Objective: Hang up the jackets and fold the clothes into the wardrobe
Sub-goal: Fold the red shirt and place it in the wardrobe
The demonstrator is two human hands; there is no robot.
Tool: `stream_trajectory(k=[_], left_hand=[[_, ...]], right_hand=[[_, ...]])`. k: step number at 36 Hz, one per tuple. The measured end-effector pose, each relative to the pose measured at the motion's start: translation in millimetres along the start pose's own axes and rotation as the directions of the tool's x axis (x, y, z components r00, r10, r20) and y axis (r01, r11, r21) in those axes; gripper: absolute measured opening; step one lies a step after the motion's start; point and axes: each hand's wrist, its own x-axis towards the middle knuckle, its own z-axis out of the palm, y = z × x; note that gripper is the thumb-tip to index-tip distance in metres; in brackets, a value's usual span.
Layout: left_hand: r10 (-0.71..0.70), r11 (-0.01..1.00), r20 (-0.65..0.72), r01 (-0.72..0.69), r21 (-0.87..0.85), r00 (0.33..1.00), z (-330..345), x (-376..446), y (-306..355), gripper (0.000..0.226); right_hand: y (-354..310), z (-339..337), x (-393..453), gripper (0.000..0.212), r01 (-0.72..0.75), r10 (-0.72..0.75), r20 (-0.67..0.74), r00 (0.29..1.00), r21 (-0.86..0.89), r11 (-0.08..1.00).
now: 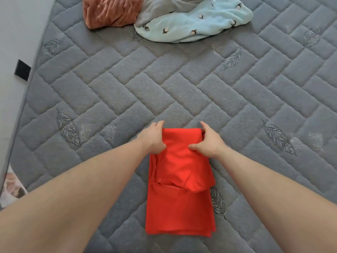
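A red polo shirt point(179, 207) lies folded into a narrow strip on the grey quilted mattress point(127, 92), its far end doubled back toward me over the collar and button. My left hand point(154, 138) grips the left side of that fold, thumb on top and fingers tucked under. My right hand point(209, 141) grips the right side the same way. Both forearms reach in from the bottom of the view.
At the far edge of the mattress lie a rust-coloured velvety garment point(111, 11), a grey garment point(160, 10) and a pale blue fleece with small bird prints point(197, 24). A light wall with a black bracket point(22, 70) runs along the left.
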Motion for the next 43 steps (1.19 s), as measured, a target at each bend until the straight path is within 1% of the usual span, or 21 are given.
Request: stream_trajectory(k=[1, 2, 3, 4, 5, 6, 9, 12, 14, 16, 20, 22, 25, 27, 29, 32, 34, 36, 38, 41, 43], left_hand=[[0.004, 1.000, -0.015, -0.004, 0.013, 1.000, 1.4, 0.2, -2.0, 0.074], [0.016, 1.000, -0.047, -0.015, 0.017, 0.999, 2.4, -0.1, -4.0, 0.058], [0.027, 1.000, -0.089, -0.026, 0.009, 0.996, 2.6, -1.7, -5.6, 0.041], [0.036, 0.999, -0.132, -0.038, -0.012, 0.991, 3.2, -4.2, -7.1, 0.027], [0.042, 0.998, -0.174, -0.051, -0.049, 0.984, 3.9, -7.6, -8.5, 0.019], [0.046, 0.993, -0.216, -0.068, -0.097, 0.975, 4.8, -11.6, -9.4, 0.017], [0.077, 0.961, -0.347, -0.163, -0.225, 0.935, 8.3, -29.2, -8.6, 0.015], [0.133, 0.927, -0.442, -0.269, -0.262, 0.887, 12.5, -56.7, -6.0, 0.016], [0.170, 0.892, -0.465, -0.336, -0.301, 0.869, 17.6, -77.4, -4.6, 0.018], [0.196, 0.851, -0.471, -0.388, -0.354, 0.860, 24.8, -98.9, -2.1, 0.022], [0.260, 0.794, -0.479, -0.468, -0.389, 0.838, 45.7, -141.6, 3.1, 0.030], [0.307, 0.781, -0.465, -0.499, -0.376, 0.830, 57.5, -160.6, 3.0, 0.030], [0.366, 0.782, -0.427, -0.522, -0.340, 0.827, 78.2, -184.2, -0.1, 0.030], [0.405, 0.789, -0.400, -0.536, -0.302, 0.822, 96.0, -196.2, -3.4, 0.028], [0.441, 0.807, -0.375, -0.543, -0.231, 0.815, 116.1, -203.7, -8.4, 0.024], [0.448, 0.855, -0.280, -0.498, -0.145, 0.849, 145.0, -211.3, -15.8, 0.019], [0.393, 0.896, -0.202, -0.423, -0.134, 0.897, 160.7, -215.1, -19.2, 0.018], [0.282, 0.938, -0.105, -0.297, -0.177, 0.954, 171.6, -218.5, -21.3, 0.025], [0.159, 0.960, 0.016, -0.151, -0.237, 0.987, 176.1, -221.1, -22.6, 0.032], [0.037, 0.965, 0.152, 0.004, -0.261, 0.988, 175.0, -220.1, -23.5, 0.038], [0.015, 0.968, 0.166, 0.027, -0.249, 0.986, 168.6, -218.5, -20.1, 0.036]], right_hand=[[1.0, -1.2, 1.7, 0.106, -0.002, 0.002, 0.003, 1.000, -0.007, 1.000], [1.7, -2.8, 2.9, 0.097, 0.000, 0.000, 0.005, 1.000, -0.006, 1.000], [2.6, -4.4, 3.5, 0.081, 0.014, -0.014, 0.010, 1.000, 0.002, 1.000], [3.3, -6.0, 2.4, 0.061, 0.044, -0.044, 0.016, 0.999, 0.008, 0.999], [3.8, -7.5, -0.2, 0.043, 0.083, -0.083, 0.013, 0.996, 0.004, 0.997], [4.8, -8.7, -3.2, 0.032, 0.118, -0.118, 0.000, 0.993, -0.006, 0.993], [7.6, -13.3, -20.8, 0.027, 0.184, -0.186, -0.083, 0.979, -0.038, 0.982], [12.7, -17.1, -50.1, 0.024, 0.238, -0.237, -0.150, 0.960, -0.011, 0.971], [20.1, -15.0, -70.2, 0.021, 0.245, -0.234, -0.159, 0.959, 0.054, 0.968], [29.5, -9.1, -90.0, 0.021, 0.245, -0.224, -0.135, 0.965, 0.163, 0.956], [50.5, 4.7, -128.1, 0.028, 0.331, -0.302, -0.160, 0.940, 0.202, 0.922], [59.8, 13.3, -145.2, 0.036, 0.371, -0.335, -0.176, 0.926, 0.243, 0.896], [74.7, 29.4, -165.9, 0.046, 0.433, -0.401, -0.177, 0.899, 0.213, 0.876], [84.1, 39.3, -176.2, 0.049, 0.410, -0.391, -0.136, 0.911, 0.174, 0.895], [92.8, 48.9, -184.3, 0.049, 0.352, -0.344, -0.085, 0.935, 0.117, 0.929], [105.6, 68.4, -193.8, 0.044, 0.290, -0.289, -0.045, 0.956, 0.036, 0.956], [114.7, 84.8, -199.0, 0.039, 0.284, -0.284, -0.033, 0.958, 0.000, 0.959], [122.5, 101.1, -203.8, 0.033, 0.265, -0.265, -0.030, 0.964, 0.006, 0.964], [127.7, 114.8, -207.4, 0.032, 0.239, -0.237, -0.058, 0.970, 0.045, 0.970], [128.6, 125.8, -207.7, 0.033, 0.222, -0.205, -0.151, 0.967, 0.108, 0.969], [124.8, 127.4, -204.5, 0.034, 0.214, -0.175, -0.233, 0.957, 0.151, 0.965]])
